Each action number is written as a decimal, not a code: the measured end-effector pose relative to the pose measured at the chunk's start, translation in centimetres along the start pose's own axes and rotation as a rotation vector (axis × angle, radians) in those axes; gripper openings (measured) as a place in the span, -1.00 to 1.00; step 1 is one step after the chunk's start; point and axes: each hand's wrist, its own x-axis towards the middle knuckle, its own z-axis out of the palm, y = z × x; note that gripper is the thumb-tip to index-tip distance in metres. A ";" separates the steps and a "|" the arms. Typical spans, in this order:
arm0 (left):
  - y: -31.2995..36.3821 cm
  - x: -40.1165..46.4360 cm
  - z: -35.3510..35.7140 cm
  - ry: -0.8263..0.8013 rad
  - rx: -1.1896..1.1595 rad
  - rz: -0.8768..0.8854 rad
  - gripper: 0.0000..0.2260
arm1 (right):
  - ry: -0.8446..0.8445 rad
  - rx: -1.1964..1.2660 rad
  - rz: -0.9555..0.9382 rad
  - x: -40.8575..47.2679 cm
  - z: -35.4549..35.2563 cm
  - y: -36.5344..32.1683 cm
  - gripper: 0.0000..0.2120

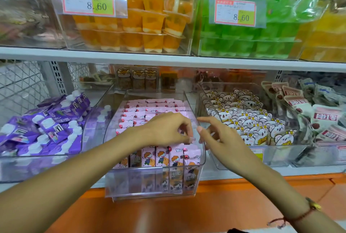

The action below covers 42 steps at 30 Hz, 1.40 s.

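Note:
A clear plastic bin point(155, 182) on the lower shelf holds several rows of pink snack packets point(149, 113) printed with a cartoon child. My left hand point(166, 129) reaches into the bin from the left. Its fingers curl down onto the tops of the front packets and pinch one there; the thumb is hidden. My right hand point(219, 139) hovers beside the bin's right rim with its index finger and thumb pointing left and the other fingers loosely bent. It holds nothing. A red string bracelet sits on that wrist.
Purple spouted pouches point(46, 126) fill the bin to the left. Koala-printed packets point(243, 118) and white-and-red packets point(322, 118) lie to the right. The upper shelf carries orange jelly cups point(134, 23) and green jelly cups point(249, 32). An orange ledge point(187, 210) runs below.

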 end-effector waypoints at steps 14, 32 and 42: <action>1.6 -4.7 -1.8 0.785 -0.651 0.086 -0.97 | 0.058 0.318 -0.137 0.8 0.6 -4.2 -0.69; 0.5 -6.5 -1.4 0.804 -0.937 -0.014 -0.82 | 0.044 0.509 -0.025 1.5 2.7 -5.6 -0.74; 0.4 -6.5 0.5 0.691 -0.616 0.020 -0.63 | 0.101 0.779 0.132 1.8 2.5 -5.4 -0.68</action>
